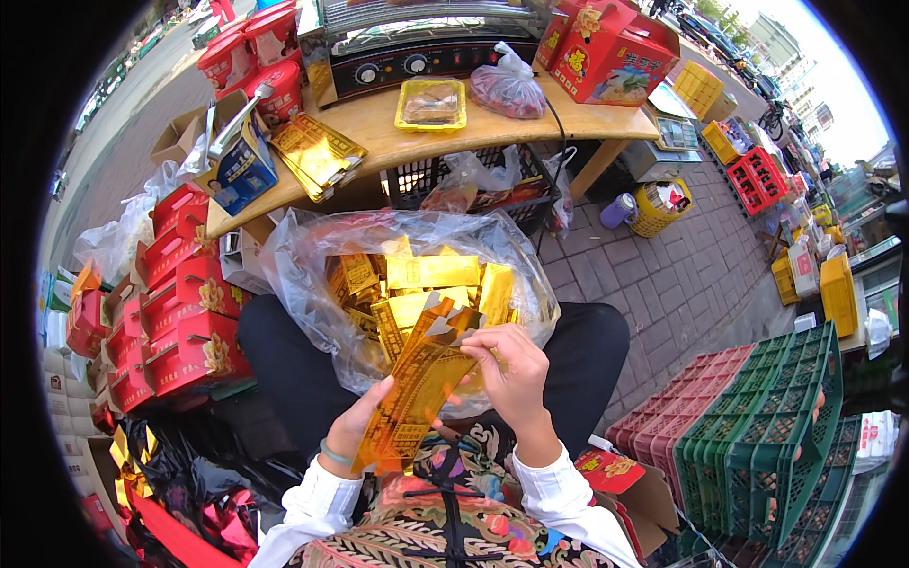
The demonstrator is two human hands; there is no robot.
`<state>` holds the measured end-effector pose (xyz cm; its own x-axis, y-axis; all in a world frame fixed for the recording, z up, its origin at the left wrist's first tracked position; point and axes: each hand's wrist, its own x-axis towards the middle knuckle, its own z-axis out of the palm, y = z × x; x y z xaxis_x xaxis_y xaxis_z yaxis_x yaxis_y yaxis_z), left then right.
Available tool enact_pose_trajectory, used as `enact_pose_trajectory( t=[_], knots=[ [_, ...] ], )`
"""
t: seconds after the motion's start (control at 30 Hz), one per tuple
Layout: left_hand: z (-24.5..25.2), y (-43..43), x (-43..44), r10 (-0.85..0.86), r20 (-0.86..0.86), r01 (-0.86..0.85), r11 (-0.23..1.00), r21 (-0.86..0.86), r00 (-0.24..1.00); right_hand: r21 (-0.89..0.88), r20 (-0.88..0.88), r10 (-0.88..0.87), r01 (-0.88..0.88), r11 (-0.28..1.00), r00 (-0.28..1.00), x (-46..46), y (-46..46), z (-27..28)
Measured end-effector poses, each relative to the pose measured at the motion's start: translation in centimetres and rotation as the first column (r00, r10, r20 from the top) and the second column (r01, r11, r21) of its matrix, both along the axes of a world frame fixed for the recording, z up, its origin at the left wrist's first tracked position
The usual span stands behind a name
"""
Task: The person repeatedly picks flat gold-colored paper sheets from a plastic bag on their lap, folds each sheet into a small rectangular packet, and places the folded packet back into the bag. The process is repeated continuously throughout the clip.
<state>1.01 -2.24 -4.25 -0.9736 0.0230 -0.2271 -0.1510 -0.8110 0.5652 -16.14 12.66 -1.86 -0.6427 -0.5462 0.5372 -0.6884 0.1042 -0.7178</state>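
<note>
Between my hands is a translucent gold printed sheet, partly folded point(415, 397), with notched flaps at its far end. My left hand point(355, 422), a pale green bangle at its wrist, grips the sheet's left side. At the far right corner, my right hand point(513, 366) pinches a flap between thumb and fingertips. Just beyond my hands, a large clear plastic bag point(302, 298) lies open between my knees. Inside it is a heap of gold block-shaped folded pieces point(433, 272). Part of the heap is hidden behind the sheet.
A wooden table point(383, 153) ahead bears a stack of flat gold sheets point(317, 153), a yellow plastic tray point(430, 106) and a roller grill point(419, 64). Red gift boxes point(202, 348) are stacked at left. Green plastic crates point(753, 426) stand at right, near a purple jug point(619, 211).
</note>
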Motion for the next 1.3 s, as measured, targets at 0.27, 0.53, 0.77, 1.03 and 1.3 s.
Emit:
enact_pose_trajectory(
  t=[0.27,0.53,0.77,1.03,1.3],
  knots=[
    [-0.7,-6.2,-0.5,0.136,0.123,0.122,0.015,-0.992,0.983,0.091,0.414,0.180,-0.238,0.967,0.892,-2.1,5.0,0.3],
    [-0.3,-1.0,-0.6,-0.597,-0.013,0.547,0.744,-0.384,0.802,0.022,0.333,0.428,-0.461,0.887,0.840,0.7,5.2,0.0],
    [-1.0,-1.0,1.9,-0.631,0.030,0.616,0.746,-0.253,0.775,0.027,0.440,0.543,-0.615,0.788,0.715,1.2,6.4,-0.5],
    [1.2,-1.0,1.2,-0.513,0.146,0.433,0.502,-0.749,0.846,0.154,0.464,0.704,-0.832,0.533,0.538,1.8,6.1,1.0],
    [3.3,1.0,-0.6,0.140,0.072,0.058,0.097,-0.994,0.988,-0.393,0.830,0.404,-0.109,0.913,0.385,2.5,5.3,-1.2]
  ],
)
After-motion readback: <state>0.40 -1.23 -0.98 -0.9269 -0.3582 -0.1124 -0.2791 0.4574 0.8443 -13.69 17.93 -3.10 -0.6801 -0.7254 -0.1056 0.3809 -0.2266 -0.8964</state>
